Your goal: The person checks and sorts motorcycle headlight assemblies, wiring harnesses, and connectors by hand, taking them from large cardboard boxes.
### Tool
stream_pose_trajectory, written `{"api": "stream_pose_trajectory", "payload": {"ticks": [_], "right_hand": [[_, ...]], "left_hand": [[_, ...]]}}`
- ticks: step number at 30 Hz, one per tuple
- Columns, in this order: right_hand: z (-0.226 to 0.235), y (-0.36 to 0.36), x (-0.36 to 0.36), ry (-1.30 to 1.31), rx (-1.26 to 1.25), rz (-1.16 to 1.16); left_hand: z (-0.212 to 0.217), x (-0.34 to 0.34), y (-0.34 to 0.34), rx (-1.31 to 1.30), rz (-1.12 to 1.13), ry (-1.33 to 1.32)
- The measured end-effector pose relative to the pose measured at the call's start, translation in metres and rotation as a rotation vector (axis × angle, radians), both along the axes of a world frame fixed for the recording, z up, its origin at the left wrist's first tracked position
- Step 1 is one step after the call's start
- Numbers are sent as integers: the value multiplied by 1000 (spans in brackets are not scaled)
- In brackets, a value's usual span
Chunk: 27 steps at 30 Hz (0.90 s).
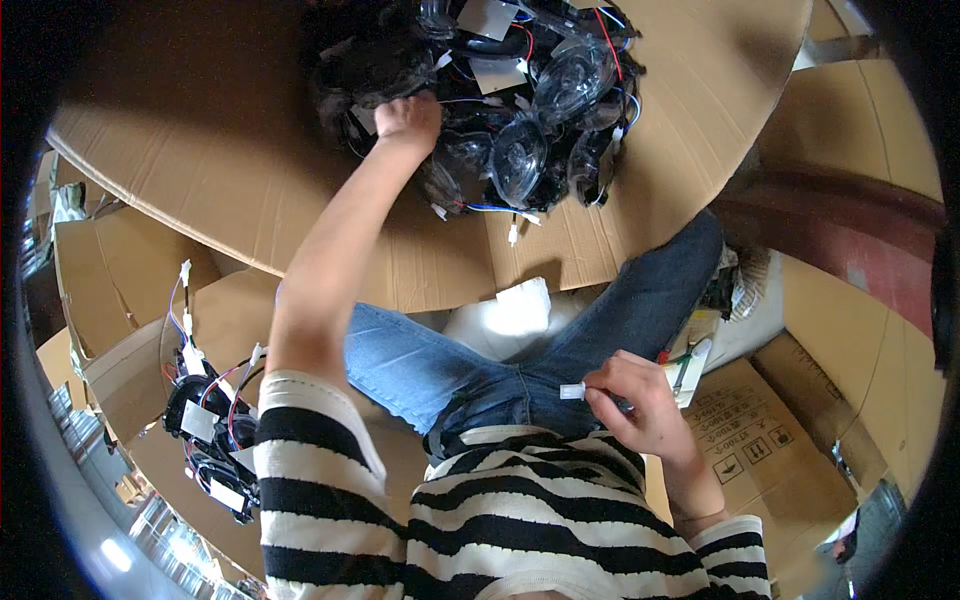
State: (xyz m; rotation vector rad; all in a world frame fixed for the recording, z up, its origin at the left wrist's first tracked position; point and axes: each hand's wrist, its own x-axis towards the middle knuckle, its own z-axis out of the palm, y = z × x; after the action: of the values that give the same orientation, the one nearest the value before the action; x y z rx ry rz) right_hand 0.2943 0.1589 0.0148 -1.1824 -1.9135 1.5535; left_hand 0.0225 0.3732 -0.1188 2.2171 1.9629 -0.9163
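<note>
Cardboard sheet [250, 170] covers the worktop, and on its far part lies a heap of black wired parts [520, 110] with clear plastic domes, red and blue leads and white tags. The left hand [407, 120] reaches far out with the arm straight and its grip is closed into the near left side of that heap, fingers curled among the wires; which piece it has hold of cannot be told. The right hand [635, 395] stays close to the body over the lap, thumb and forefinger pinched shut on a small white connector [571, 391].

The sheet's near edge runs just beyond the knees in blue jeans [450, 365], and bare cardboard lies open to the left of the heap. A second bundle of wired parts [210, 430] sits low on the left, beside the striped sleeve [300, 470]. A printed carton [760, 440] stands just right of the right hand, with more boxes crowding that side.
</note>
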Motion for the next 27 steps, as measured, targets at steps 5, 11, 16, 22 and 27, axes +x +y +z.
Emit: {"api": "stream_pose_trajectory", "payload": {"ticks": [5,11,16,22,27], "right_hand": [[-3,-1,4,-3,-27,-31],[-10,2,1,25,14,-12],[-14,3,2,23,21,-25],[-13,7,2,-3,10,-23],[-12,12,-3,0,5,9]], "left_hand": [[11,-64,-6,105,-164,168],[21,-103,-5,105,-224,204],[1,-108,-22,37,-168,256],[-33,-94,-52,148,13,-63],[-85,-113,-68,403,535,-453]]}}
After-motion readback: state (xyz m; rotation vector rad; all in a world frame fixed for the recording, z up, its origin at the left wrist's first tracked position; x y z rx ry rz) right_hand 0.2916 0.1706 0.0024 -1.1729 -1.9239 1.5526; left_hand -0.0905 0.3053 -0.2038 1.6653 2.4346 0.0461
